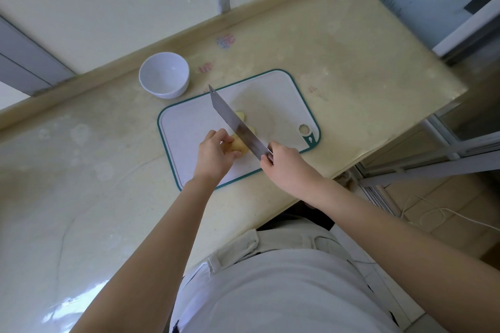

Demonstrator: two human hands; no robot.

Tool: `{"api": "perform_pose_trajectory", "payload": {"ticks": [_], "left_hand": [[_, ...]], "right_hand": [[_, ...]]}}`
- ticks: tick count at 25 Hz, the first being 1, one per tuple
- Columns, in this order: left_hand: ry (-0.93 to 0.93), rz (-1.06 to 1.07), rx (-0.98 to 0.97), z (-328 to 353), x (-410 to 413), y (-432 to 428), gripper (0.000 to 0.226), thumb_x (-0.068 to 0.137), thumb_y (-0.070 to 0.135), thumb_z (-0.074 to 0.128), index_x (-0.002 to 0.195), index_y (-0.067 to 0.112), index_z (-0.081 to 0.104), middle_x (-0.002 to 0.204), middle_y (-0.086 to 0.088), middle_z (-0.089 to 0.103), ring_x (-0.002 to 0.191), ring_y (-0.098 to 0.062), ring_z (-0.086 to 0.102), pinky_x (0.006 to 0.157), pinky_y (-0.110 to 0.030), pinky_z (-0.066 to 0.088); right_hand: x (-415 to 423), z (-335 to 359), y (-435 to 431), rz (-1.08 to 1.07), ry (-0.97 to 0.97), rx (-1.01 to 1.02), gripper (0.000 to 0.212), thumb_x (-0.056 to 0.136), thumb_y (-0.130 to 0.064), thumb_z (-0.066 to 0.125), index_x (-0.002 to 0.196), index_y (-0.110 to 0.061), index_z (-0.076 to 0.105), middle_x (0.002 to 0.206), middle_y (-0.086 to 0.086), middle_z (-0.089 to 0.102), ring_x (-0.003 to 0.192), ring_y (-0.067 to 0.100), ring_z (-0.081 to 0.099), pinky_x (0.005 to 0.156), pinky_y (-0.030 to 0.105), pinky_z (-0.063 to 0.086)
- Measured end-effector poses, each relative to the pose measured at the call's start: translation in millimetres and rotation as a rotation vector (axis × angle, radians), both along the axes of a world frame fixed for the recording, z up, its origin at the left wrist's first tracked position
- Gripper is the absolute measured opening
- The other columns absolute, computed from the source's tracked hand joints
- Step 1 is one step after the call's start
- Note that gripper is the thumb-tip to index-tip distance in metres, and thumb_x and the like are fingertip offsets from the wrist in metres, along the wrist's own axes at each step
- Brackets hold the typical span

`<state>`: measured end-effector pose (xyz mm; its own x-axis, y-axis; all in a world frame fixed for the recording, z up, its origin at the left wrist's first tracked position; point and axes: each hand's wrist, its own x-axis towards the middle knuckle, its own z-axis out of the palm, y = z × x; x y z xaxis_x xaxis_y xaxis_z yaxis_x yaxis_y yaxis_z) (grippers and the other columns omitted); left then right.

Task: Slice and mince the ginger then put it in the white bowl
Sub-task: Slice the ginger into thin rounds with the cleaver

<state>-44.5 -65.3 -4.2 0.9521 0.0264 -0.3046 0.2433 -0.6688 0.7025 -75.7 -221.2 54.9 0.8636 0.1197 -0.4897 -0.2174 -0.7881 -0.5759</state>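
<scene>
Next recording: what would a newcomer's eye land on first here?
The long cleaver angled across the teal-edged cutting board, gripped by the right hand, stands out first. The left hand holds the ginger beside the blade, with the empty white bowl behind the board's far left corner.

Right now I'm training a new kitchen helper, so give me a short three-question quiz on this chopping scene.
1. Fill in: the left hand holds the ginger on the ____.
2. The right hand grips: A) a spoon, B) the knife, C) a cup.
3. True or false: the white bowl already holds ginger.
Key: 1 cutting board; 2 B; 3 false, the white bowl looks empty.
</scene>
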Motion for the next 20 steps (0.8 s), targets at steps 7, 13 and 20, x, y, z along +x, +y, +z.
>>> {"api": "perform_pose_trajectory", "payload": {"ticks": [7,13,20], "left_hand": [[-0.020,-0.016,0.030,0,-1,0,0.019,0.080,0.011,0.070,0.094,0.007,0.057,0.097,-0.005,0.049,0.085,-0.022,0.049,0.075,-0.023,0.037],[0.014,-0.018,0.015,3,4,5,0.019,0.080,0.014,0.071,0.093,0.010,0.057,0.099,-0.005,0.052,0.087,-0.021,0.051,0.072,-0.023,0.036],[0.046,-0.015,0.013,7,4,1,0.019,0.082,0.013,0.069,0.096,0.010,0.056,0.101,-0.003,0.049,0.087,-0.020,0.049,0.073,-0.023,0.035]], "right_hand": [[13,1,9,0.023,0.024,-0.004,0.024,0.098,-0.020,0.040,0.075,-0.014,0.039,0.071,0.000,0.046,0.071,0.024,0.047,0.065,0.027,0.034],[-1,3,-2,0.032,0.021,-0.021,0.028,0.097,-0.020,0.040,0.070,-0.016,0.036,0.067,0.000,0.047,0.063,0.022,0.048,0.051,0.029,0.034],[-12,-1,-4,-0.003,0.022,-0.038,0.024,0.099,-0.022,0.038,0.080,-0.009,0.042,0.082,0.012,0.060,0.081,0.031,0.059,0.069,0.037,0.047]]}}
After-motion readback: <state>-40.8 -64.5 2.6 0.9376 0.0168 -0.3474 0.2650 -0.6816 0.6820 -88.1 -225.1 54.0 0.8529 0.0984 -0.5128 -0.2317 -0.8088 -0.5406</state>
